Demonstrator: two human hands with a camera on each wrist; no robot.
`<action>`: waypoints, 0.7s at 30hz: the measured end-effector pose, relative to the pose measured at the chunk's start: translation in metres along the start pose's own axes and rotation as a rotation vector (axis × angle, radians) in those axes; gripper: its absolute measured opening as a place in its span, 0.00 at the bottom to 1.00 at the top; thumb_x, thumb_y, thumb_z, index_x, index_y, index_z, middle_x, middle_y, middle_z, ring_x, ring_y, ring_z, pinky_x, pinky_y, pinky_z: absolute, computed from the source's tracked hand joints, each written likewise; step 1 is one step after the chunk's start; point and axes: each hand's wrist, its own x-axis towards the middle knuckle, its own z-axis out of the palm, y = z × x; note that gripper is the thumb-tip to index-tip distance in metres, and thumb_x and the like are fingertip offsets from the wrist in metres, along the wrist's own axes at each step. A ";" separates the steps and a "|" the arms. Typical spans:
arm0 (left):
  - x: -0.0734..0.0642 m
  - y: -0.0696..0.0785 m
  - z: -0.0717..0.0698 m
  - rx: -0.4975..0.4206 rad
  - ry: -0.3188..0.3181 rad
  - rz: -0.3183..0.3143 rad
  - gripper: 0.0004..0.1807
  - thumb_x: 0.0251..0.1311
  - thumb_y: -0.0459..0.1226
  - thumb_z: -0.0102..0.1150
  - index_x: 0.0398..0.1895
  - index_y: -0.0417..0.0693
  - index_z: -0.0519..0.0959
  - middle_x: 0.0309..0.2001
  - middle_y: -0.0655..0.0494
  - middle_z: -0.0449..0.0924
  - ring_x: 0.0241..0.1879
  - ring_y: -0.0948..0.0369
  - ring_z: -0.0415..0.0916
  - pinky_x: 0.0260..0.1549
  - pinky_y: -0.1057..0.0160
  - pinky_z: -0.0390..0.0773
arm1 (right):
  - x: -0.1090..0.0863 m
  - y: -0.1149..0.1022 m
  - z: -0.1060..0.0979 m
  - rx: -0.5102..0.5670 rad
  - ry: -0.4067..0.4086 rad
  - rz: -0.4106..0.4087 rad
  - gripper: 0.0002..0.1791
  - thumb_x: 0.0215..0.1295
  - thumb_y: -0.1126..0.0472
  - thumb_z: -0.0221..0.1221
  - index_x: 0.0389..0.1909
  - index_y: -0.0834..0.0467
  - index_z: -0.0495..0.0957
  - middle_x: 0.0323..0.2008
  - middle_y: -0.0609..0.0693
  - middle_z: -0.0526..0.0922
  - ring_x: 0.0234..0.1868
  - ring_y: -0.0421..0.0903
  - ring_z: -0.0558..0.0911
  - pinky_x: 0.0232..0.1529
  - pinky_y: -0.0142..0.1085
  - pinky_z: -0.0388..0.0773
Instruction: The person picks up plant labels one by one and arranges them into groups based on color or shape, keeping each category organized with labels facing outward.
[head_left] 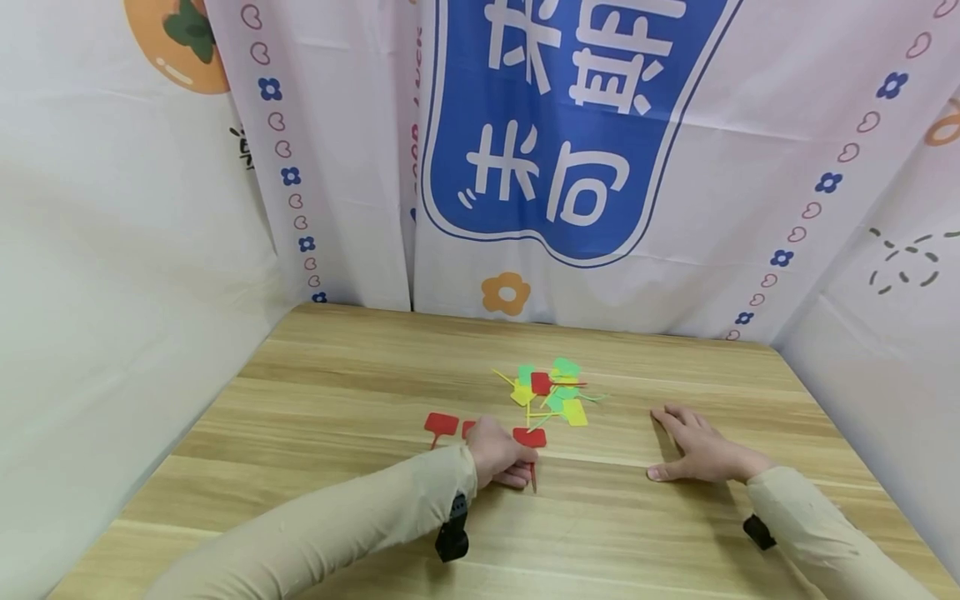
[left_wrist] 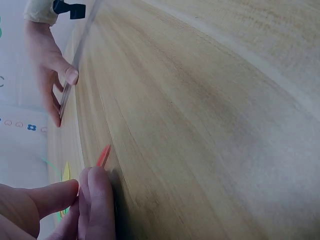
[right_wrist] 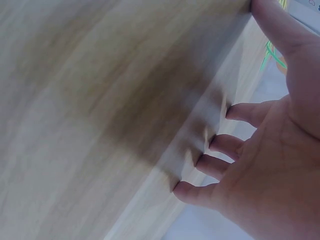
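Note:
My left hand (head_left: pixel 498 454) pinches the thin tail of a red flat tag (head_left: pixel 530 437) between thumb and fingers, low over the table. In the left wrist view a pointed red tail end (left_wrist: pixel 103 155) sticks out past the fingertips. Left of that hand lies another red tag (head_left: pixel 442 423), tail toward me; a second one (head_left: pixel 468 429) is mostly hidden behind the hand. My right hand (head_left: pixel 701 450) holds nothing, fingers spread and fingertips on the wooden table, as the right wrist view also shows.
Just beyond my left hand, a loose pile of yellow tags (head_left: pixel 574 412) and green tags (head_left: pixel 567 367) overlaps, with one red tag (head_left: pixel 541 383) on it. The wooden table (head_left: pixel 360 350) ends at a printed cloth backdrop (head_left: pixel 360 208), with white cloth at both sides.

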 end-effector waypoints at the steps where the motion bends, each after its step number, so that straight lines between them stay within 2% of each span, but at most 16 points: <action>1: -0.001 0.000 0.000 0.005 0.002 0.003 0.07 0.55 0.30 0.71 0.25 0.34 0.82 0.21 0.45 0.83 0.20 0.55 0.83 0.22 0.61 0.83 | 0.000 0.001 0.000 -0.001 0.003 -0.003 0.61 0.52 0.30 0.65 0.72 0.69 0.53 0.68 0.75 0.51 0.65 0.76 0.52 0.58 0.73 0.51; 6: -0.002 0.000 -0.001 0.048 0.010 0.019 0.08 0.52 0.30 0.73 0.22 0.35 0.82 0.20 0.46 0.83 0.19 0.56 0.83 0.22 0.62 0.83 | 0.000 0.000 -0.002 -0.004 -0.012 0.003 0.60 0.53 0.32 0.66 0.73 0.69 0.53 0.68 0.75 0.50 0.65 0.76 0.52 0.57 0.73 0.52; 13: 0.002 -0.005 0.001 0.139 -0.014 0.095 0.11 0.48 0.31 0.76 0.18 0.34 0.82 0.15 0.45 0.80 0.15 0.56 0.81 0.18 0.63 0.81 | -0.003 -0.012 -0.008 0.002 -0.038 0.027 0.60 0.53 0.35 0.68 0.73 0.70 0.52 0.69 0.75 0.50 0.66 0.77 0.51 0.59 0.72 0.53; 21: 0.004 -0.005 0.000 0.151 -0.015 0.086 0.11 0.47 0.29 0.75 0.18 0.34 0.80 0.15 0.44 0.80 0.16 0.54 0.82 0.18 0.62 0.82 | -0.003 -0.012 -0.008 -0.009 -0.038 0.025 0.59 0.54 0.36 0.68 0.72 0.71 0.52 0.68 0.75 0.51 0.66 0.77 0.52 0.58 0.72 0.54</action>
